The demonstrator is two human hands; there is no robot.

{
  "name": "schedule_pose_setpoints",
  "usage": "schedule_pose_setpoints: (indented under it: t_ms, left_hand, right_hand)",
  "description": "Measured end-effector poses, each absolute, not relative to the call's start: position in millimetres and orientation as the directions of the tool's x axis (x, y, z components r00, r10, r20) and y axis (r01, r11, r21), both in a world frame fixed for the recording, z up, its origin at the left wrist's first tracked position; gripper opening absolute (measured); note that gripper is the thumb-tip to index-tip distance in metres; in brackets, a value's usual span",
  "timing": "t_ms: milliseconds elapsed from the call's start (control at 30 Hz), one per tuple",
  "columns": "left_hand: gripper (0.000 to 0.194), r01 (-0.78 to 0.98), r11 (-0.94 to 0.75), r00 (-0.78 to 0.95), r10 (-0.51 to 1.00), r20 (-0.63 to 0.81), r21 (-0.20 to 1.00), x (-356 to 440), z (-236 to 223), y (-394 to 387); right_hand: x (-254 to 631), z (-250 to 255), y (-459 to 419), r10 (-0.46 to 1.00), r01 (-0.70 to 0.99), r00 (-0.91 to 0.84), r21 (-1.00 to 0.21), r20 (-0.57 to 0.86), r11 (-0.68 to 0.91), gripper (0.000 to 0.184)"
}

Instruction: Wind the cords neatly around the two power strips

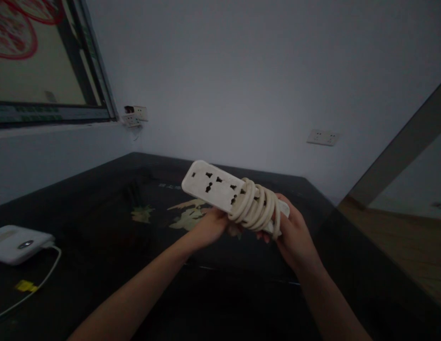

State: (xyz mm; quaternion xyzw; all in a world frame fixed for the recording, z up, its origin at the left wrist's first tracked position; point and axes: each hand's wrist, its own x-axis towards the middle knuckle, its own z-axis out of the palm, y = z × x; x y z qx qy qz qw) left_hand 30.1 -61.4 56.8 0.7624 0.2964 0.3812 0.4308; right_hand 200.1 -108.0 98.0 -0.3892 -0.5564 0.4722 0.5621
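A white power strip [213, 185] is held in the air above a dark table [99, 227], its cream cord [254, 208] wound in several loops around its right half. My left hand [209, 226] grips the strip from underneath near its middle, fingers curled out of sight. My right hand [294, 232] is closed around the strip's right end, beside the coiled cord.
A white box-like device [17, 244] with a white cable [46, 274] lies at the table's left edge. Wall sockets [135, 116] sit in the corner, and another socket plate [322, 137] is on the back wall. A window [39, 61] is at upper left; wooden floor [401, 241] lies right.
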Motion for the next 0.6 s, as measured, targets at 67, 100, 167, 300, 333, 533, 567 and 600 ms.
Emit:
schedule_pose_setpoints:
  t_ms: [67, 100, 167, 300, 333, 533, 567, 600]
  left_hand:
    - [0.016, 0.044, -0.374, 0.52, 0.8, 0.298, 0.926, 35, 59, -61]
    - [0.016, 0.003, -0.335, 0.519, 0.806, 0.285, 0.942, 37, 60, -61]
    - [0.024, -0.021, -0.31, 0.522, 0.807, 0.275, 0.951, 40, 61, -61]
    - [0.029, 0.033, -0.34, 0.515, 0.812, 0.276, 0.94, 38, 59, -62]
    - [0.029, 0.038, -0.345, 0.508, 0.815, 0.28, 0.938, 38, 58, -63]
    - [0.036, 0.009, -0.293, 0.373, 0.888, 0.269, 0.956, 42, 66, -74]
    - [0.033, -0.01, -0.291, 0.352, 0.894, 0.276, 0.957, 43, 67, -75]
    - [0.029, -0.027, -0.299, 0.338, 0.895, 0.29, 0.954, 43, 68, -76]
  right_hand:
    - [202, 95, -103, 0.962, -0.042, -0.001, -0.961, 0.273, 0.273, 0.02]
    - [203, 94, -100, 0.959, -0.02, 0.032, -0.959, 0.282, 0.283, 0.02]
    - [208, 89, -93, 0.949, -0.006, 0.089, -0.952, 0.304, 0.305, 0.019]
    - [217, 78, -80, 0.925, 0.001, 0.16, -0.937, 0.346, 0.35, 0.019]
    - [218, 76, -78, 0.919, 0.018, 0.173, -0.935, 0.353, 0.355, 0.019]
    - [219, 70, -72, 0.905, 0.1, 0.198, -0.926, 0.377, 0.364, 0.016]
    - [219, 69, -73, 0.904, 0.104, 0.201, -0.925, 0.378, 0.364, 0.015]
    - [219, 69, -73, 0.903, 0.107, 0.206, -0.926, 0.378, 0.363, 0.014]
